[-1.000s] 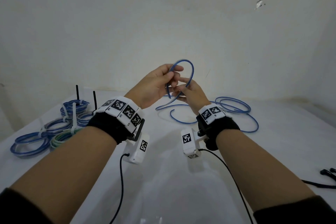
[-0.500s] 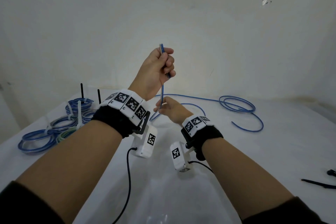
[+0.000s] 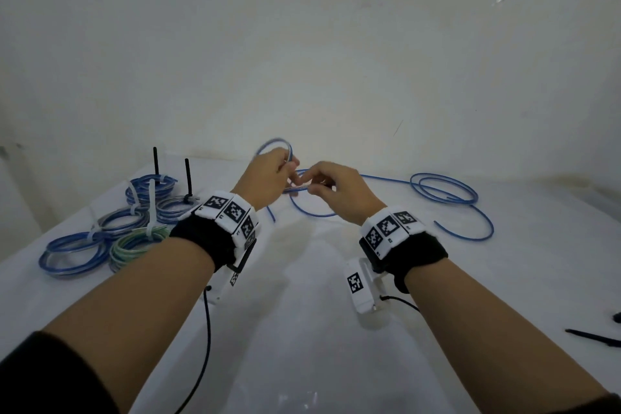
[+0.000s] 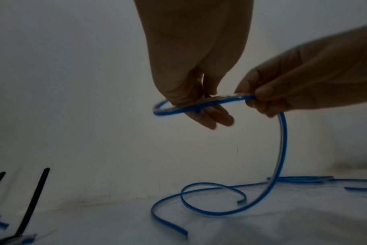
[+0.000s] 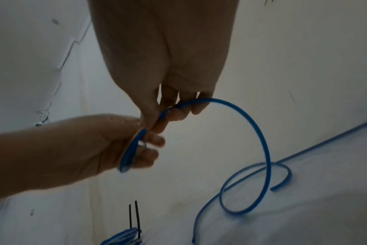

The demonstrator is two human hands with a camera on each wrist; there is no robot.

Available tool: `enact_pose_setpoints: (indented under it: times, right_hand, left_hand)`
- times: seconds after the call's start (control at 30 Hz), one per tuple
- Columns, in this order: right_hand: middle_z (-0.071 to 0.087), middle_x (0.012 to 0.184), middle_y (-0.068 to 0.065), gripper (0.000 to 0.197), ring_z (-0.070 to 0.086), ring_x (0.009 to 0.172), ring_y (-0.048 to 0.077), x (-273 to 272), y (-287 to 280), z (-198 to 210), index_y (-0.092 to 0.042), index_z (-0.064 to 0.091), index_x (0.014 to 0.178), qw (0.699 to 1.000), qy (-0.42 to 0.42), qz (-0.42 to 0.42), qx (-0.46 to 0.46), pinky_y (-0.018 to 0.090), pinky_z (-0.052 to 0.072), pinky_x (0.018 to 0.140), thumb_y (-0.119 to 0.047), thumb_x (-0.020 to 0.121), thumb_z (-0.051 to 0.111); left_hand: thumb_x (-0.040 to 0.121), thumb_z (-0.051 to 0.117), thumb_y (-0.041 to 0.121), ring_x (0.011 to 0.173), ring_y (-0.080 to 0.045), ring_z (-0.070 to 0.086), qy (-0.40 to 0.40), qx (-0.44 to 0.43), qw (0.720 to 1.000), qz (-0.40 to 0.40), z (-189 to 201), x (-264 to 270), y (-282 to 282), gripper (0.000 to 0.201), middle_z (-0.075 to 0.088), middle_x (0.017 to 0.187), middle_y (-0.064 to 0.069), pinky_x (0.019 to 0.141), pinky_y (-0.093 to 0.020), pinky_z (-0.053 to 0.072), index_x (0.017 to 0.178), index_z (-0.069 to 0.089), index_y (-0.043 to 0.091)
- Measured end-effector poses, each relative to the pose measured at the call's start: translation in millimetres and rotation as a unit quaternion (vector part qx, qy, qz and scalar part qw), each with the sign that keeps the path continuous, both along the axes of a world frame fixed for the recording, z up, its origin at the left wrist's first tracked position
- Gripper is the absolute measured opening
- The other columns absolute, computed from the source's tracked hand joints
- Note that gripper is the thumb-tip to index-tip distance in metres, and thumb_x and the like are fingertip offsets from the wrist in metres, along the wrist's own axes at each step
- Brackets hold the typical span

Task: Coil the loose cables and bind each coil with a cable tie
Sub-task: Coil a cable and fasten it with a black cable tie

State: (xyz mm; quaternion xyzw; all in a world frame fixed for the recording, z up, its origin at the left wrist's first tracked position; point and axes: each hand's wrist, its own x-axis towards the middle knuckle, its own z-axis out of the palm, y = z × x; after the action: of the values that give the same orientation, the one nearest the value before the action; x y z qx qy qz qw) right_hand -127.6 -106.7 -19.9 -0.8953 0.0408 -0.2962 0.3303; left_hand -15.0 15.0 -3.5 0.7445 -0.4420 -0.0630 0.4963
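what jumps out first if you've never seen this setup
Two bare hands meet mid-air over the white table: the left hand and right hand both pinch a thin blue flat cable, forming a small loop. The cable's remainder sprawls right; at far left sits a cluster of tied blue cable coils.

A thin flat plastic cable [image 3: 450, 193] is bright blue with a pale silvery face. The round bound coils [image 3: 72, 254] are blue and silver — one greenish. White wristbands [image 3: 232, 212] carry black-and-white square markers — over black cuffs.
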Motion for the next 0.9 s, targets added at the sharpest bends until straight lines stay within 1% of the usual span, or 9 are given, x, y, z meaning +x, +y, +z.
enact_pose_setpoints:
  times: [0.1, 0.2, 0.27, 0.4, 0.5, 0.6, 0.7, 0.83, 0.9]
  right_hand:
    - [0.062, 0.081, -0.004, 0.01, 0.056, 0.075, 0.008, -7.8, -5.1, 10.2, -0.014, 0.06, 0.088, 0.999, -0.025, 0.007, 0.019, 0.021, 0.047, 0.075, -0.008, 0.083, 0.067]
    - [0.06, 0.075, -0.009, 0.012, 0.053, 0.068, -0.001, -9.9, -11.8, 15.7, -0.011, 0.059, 0.084, 0.998, -0.048, 0.006, 0.041, 0.013, 0.043, 0.069, -0.013, 0.081, 0.071]
    - [0.059, 0.077, -0.01, 0.013, 0.052, 0.069, -0.003, -8.5, -18.6, 14.4, -0.012, 0.058, 0.085, 0.997, -0.059, -0.008, 0.051, 0.012, 0.043, 0.069, -0.016, 0.083, 0.07]
    - [0.059, 0.08, -0.008, 0.003, 0.054, 0.071, -0.004, -7.0, -30.4, 6.9, -0.012, 0.057, 0.092, 0.991, -0.076, -0.036, 0.101, 0.011, 0.043, 0.072, -0.011, 0.091, 0.058]
    - [0.06, 0.077, -0.003, 0.012, 0.056, 0.067, -0.002, -8.5, -40.7, -6.6, -0.005, 0.056, 0.1, 0.984, -0.062, -0.08, 0.146, 0.012, 0.043, 0.071, -0.003, 0.095, 0.046]
    - [0.062, 0.075, 0.0, 0.017, 0.06, 0.073, 0.016, -9.4, -42.5, -22.6, -0.008, 0.053, 0.105, 0.978, 0.008, -0.11, 0.177, 0.022, 0.048, 0.073, 0.0, 0.094, 0.042]
    - [0.062, 0.076, 0.006, 0.017, 0.063, 0.069, 0.022, -8.2, -28.8, -30.5, -0.009, 0.043, 0.106, 0.968, 0.047, -0.098, 0.225, 0.034, 0.052, 0.072, 0.0, 0.093, 0.045]
    - [0.051, 0.085, 0.009, 0.024, 0.067, 0.061, 0.02, -3.5, -9.3, -31.9, -0.011, 0.036, 0.108, 0.948, 0.051, -0.074, 0.306, 0.024, 0.053, 0.06, 0.001, 0.092, 0.048]
    - [0.05, 0.084, 0.007, 0.02, 0.063, 0.058, 0.018, -1.3, -4.1, -30.3, -0.01, 0.041, 0.109, 0.942, 0.047, -0.072, 0.326, 0.029, 0.055, 0.065, 0.0, 0.093, 0.046]
  left_hand:
    - [0.099, 0.037, 0.015, 0.049, -0.018, 0.048, 0.017, 0.078, 0.997, -0.024, -2.9, -8.7, -2.1, 0.022, 0.06, 0.067, -0.007, 0.042, -0.017, 0.041, 0.087, 0.054, 0.007]
    - [0.102, 0.03, 0.024, 0.044, -0.014, 0.026, 0.159, 0.048, 0.982, -0.087, -0.8, -13.3, -3.6, 0.04, 0.041, 0.052, 0.0, 0.04, -0.02, 0.021, 0.081, 0.06, 0.008]
    - [0.102, 0.027, 0.036, 0.042, -0.009, 0.02, 0.233, 0.041, 0.961, -0.146, 3.0, -15.7, -4.1, 0.048, 0.031, 0.05, 0.004, 0.042, -0.02, 0.016, 0.082, 0.059, 0.008]
    - [0.102, 0.028, 0.033, 0.036, -0.003, 0.019, 0.319, -0.007, 0.926, -0.202, 12.3, -18.4, -6.9, 0.037, 0.027, 0.046, 0.01, 0.039, -0.017, 0.012, 0.075, 0.045, 0.015]
    - [0.101, 0.026, 0.031, 0.034, -0.002, 0.02, 0.404, -0.099, 0.881, -0.226, 21.7, -16.3, -6.0, 0.036, 0.028, 0.044, 0.011, 0.04, -0.017, 0.011, 0.071, 0.041, 0.019]
    - [0.099, 0.025, 0.025, 0.036, -0.003, 0.025, 0.462, -0.2, 0.826, -0.255, 28.6, -12.9, -5.5, 0.033, 0.032, 0.046, 0.01, 0.042, -0.017, 0.015, 0.075, 0.045, 0.017]
    - [0.099, 0.025, 0.02, 0.039, -0.005, 0.029, 0.48, -0.262, 0.79, -0.275, 30.8, -15.7, -9.9, 0.03, 0.037, 0.051, 0.008, 0.042, -0.016, 0.026, 0.079, 0.047, 0.015]
    - [0.102, 0.026, 0.02, 0.048, -0.008, 0.038, 0.435, -0.313, 0.805, -0.256, 25.5, -19.2, -19.0, 0.029, 0.047, 0.06, 0.005, 0.051, -0.019, 0.038, 0.084, 0.047, 0.015]
    - [0.103, 0.027, 0.018, 0.056, -0.01, 0.046, 0.373, -0.311, 0.845, -0.223, 20.8, -20.7, -23.1, 0.026, 0.055, 0.068, 0.002, 0.06, -0.022, 0.044, 0.087, 0.047, 0.014]
